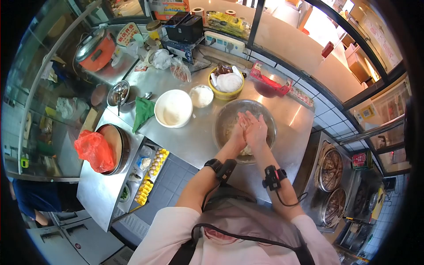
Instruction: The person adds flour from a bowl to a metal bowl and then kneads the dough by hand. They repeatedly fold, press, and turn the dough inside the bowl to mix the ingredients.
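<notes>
Both my hands are together over a wide metal bowl (217,137) that holds pale, crumbly dough or flour mix (245,151). My right hand (257,131) has its palm turned up and fingers stretched out, with pale residue on the skin. Against its palm side lies my left hand (238,135), fingers extended and partly hidden. No tool shows in either hand. Left of the bowl stand a white tub (173,108) with pale residue inside and a small bowl of white flour (202,96). Behind them is a yellow basket (229,94) with white bags in it.
A green cloth (143,114) and a bowl with utensils (118,93) lie farther left. A red plastic bag (94,151) covers part of a round container. Egg trays (152,176) sit below the counter. Two round pans (331,170) stand at right. Another person (39,196) is at far left.
</notes>
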A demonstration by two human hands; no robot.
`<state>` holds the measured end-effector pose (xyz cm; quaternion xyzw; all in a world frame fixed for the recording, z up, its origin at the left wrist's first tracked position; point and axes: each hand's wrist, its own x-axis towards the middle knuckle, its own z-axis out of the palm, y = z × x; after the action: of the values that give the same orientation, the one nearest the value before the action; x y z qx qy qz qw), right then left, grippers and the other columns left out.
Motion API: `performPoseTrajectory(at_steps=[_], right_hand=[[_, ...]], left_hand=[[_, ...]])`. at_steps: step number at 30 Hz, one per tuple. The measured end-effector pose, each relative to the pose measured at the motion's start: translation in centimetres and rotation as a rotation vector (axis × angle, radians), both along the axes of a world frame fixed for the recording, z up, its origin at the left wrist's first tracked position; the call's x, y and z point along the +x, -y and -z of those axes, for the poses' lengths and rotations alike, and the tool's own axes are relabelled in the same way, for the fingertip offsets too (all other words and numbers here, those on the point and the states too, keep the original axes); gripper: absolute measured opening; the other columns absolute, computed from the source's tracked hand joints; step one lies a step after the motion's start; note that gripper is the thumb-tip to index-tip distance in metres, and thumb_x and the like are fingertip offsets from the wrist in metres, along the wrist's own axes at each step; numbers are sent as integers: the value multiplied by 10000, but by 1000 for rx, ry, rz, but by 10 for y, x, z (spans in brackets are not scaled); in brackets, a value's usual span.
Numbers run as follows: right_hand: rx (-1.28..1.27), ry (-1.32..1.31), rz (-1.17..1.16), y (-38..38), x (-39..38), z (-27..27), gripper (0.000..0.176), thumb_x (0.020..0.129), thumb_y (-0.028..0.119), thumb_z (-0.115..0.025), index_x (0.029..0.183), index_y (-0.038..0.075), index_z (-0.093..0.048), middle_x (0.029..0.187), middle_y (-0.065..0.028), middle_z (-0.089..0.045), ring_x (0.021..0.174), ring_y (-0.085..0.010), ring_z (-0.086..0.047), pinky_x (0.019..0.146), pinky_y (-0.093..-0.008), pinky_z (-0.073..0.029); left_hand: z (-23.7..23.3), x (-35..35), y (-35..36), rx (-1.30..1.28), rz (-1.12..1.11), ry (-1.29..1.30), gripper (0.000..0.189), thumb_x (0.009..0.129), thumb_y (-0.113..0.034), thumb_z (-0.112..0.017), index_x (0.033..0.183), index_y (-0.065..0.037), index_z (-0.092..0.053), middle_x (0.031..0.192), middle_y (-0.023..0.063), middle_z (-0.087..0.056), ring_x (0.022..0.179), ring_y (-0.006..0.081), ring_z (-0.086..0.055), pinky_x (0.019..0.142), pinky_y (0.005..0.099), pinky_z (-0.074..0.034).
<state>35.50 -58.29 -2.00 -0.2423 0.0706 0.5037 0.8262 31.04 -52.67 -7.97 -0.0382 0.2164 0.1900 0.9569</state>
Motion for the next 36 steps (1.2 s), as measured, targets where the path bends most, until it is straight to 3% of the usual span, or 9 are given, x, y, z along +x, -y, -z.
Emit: performPoseTrajectory(at_steps=[2,4,10,14,17,23,29,33,36], right_hand=[[-25,40,4,-5,3,14,731,916,512,-327,1385,-22,-159,1455,-186,-148,1306,-299,-255,1072,-386,-209],[-161,377,-1,-14,5,22,704,919,494,-351,1408,34,-138,1464,-164,-129,1311,-271,-247,1073,-359,-196],[-355,597,-220,-15,-25,-1,691,934,426,-365,1425,60,-45,1471,-102,-136,1327,-197,-196,1075,-299,-129],[-158,731,-233,-5,-36,-7,636,952,403,-302,1422,43,-70,1481,-78,-80,1348,-186,-126,1082,-303,-103],[-127,748,-265,-4,-41,-8,576,962,366,-246,1428,70,-80,1491,-56,-11,1362,-191,-71,1086,-323,-74],[-1119,1634,-308,-28,-49,27,557,954,386,-277,1409,77,-196,1458,-159,-163,1354,-275,-111,1080,-339,-100],[-293,1011,-439,-34,37,20,568,948,411,-278,1377,37,-273,1433,-155,-251,1341,-245,-183,1089,-311,-112],[-238,982,-565,-26,46,49,574,951,420,-267,1369,27,-289,1425,-141,-279,1338,-201,-209,1091,-285,-117],[-486,1069,-150,-33,-13,67,641,925,434,-310,1390,8,-196,1445,-192,-190,1354,-337,-103,1099,-365,-57]], left_hand=[[-4,-4,8,-81,-96,-16,388,940,-375,-368,1072,-45,-524,967,150,-603,911,230,-593,792,333,-492],[-11,-1,9,288,53,-143,486,945,-459,-319,1293,-135,-417,1192,42,-528,1014,192,-546,848,314,-456],[38,13,-16,695,274,-487,559,922,-508,-334,1256,-69,-424,1021,113,-593,908,235,-597,756,326,-499],[-14,6,-39,404,278,-429,608,919,-530,-289,1210,-11,-412,889,151,-589,740,287,-625,655,405,-504],[-34,-1,-33,383,285,-269,553,932,-489,-308,1241,-35,-376,1028,124,-559,893,270,-598,758,414,-480],[-50,-34,0,567,49,-153,493,939,-420,-350,1293,-78,-338,1234,96,-474,1071,239,-502,872,384,-426],[-54,-26,10,331,181,-164,420,959,-337,-313,1326,-134,-329,1322,24,-402,1120,183,-432,977,358,-339],[-55,-20,-5,422,262,-160,460,956,-444,-251,1258,-137,-412,1246,18,-468,1145,191,-440,995,357,-323],[-9,-4,-29,480,151,-299,437,959,-409,-260,1255,-133,-423,1269,30,-466,1157,203,-445,989,367,-334]])
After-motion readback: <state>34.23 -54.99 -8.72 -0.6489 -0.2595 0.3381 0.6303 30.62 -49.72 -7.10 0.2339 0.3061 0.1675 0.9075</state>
